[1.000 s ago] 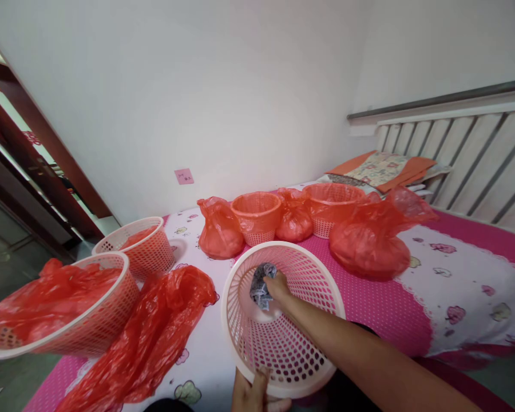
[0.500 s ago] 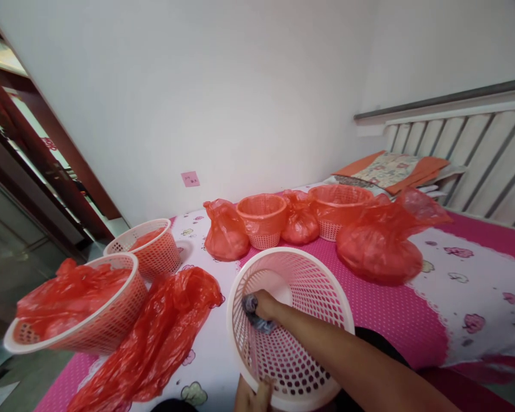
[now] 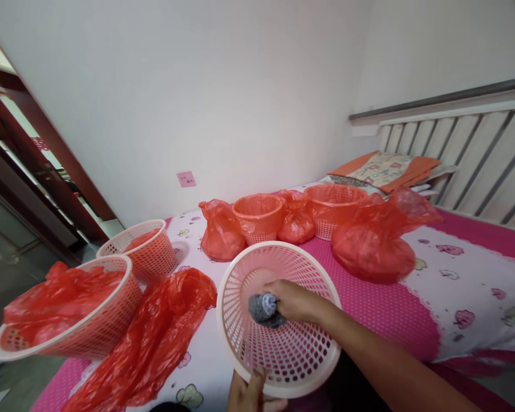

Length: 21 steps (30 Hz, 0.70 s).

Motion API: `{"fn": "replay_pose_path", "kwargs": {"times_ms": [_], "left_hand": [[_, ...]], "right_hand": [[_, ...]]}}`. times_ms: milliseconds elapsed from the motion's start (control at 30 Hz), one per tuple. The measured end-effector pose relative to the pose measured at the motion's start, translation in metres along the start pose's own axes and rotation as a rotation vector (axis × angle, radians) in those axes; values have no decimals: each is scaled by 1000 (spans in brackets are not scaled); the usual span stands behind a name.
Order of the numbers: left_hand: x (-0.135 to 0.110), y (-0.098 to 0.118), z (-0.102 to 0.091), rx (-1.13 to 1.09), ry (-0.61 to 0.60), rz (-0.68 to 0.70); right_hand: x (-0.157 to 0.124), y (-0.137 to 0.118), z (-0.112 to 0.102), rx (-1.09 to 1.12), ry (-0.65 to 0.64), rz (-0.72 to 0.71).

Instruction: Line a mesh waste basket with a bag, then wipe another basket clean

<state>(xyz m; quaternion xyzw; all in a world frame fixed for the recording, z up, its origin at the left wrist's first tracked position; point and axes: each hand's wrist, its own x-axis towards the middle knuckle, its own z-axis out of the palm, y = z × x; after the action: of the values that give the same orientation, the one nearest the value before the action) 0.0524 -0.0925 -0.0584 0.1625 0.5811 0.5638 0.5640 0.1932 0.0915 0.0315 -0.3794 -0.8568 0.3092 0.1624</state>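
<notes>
A white plastic mesh basket (image 3: 313,274) is tilted with its mouth facing me, close to the front of the bed. My left hand (image 3: 254,393) grips its lower rim, thumb on the inside and fingers underneath. Inside the basket, my right hand (image 3: 288,301) is closed on a bunched grey cloth (image 3: 264,309), which is near the inner wall. Part of the cloth is hidden by the fingers. To the left of the basket lies a crumpled red plastic bag (image 3: 154,337) on the bedspread.
Two white baskets, one tilted (image 3: 107,326) and one upright (image 3: 158,257), hold red plastic at left. Along the wall stand filled red bags (image 3: 223,234) and bag-lined baskets (image 3: 257,214). A larger red bag (image 3: 373,246) sits at right. Folded fabric (image 3: 384,169) lies near the radiator (image 3: 463,154).
My right hand has moved with the grey cloth from the basket's left inner wall toward its middle. The view has shifted slightly, and my left hand keeps its grip on the rim.
</notes>
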Motion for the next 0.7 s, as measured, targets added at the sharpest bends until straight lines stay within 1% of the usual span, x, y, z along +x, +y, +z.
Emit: {"fn": "replay_pose_path", "kwargs": {"times_ms": [33,67,133,167,267,333,367,433,467,600,700], "left_hand": [[0,4,1,-6,10,-3],[0,10,3,-10,13,1],[-1,24,7,-21,0,24],[-2,32,10,-23,-13,39],[-2,56,17,1,-44,105],[2,70,20,15,-25,175],[5,75,22,12,-4,211],[12,84,25,-6,52,270],[16,87,26,-17,77,292],[28,99,32,-60,167,380],[30,107,37,-92,185,430]], "right_hand": [[-16,-4,-16,163,46,-76],[-33,-7,-30,331,100,-119],[-65,-6,-53,617,285,-132],[-79,-3,-61,748,416,-99],[-112,18,-73,1118,844,24],[-125,35,-72,1285,1043,89],[-130,44,-69,1347,1109,119],[-135,62,-61,1449,1185,198],[-136,71,-55,1493,1189,247],[-136,103,-24,1582,1137,464],[-132,117,1,1603,1063,549]]}}
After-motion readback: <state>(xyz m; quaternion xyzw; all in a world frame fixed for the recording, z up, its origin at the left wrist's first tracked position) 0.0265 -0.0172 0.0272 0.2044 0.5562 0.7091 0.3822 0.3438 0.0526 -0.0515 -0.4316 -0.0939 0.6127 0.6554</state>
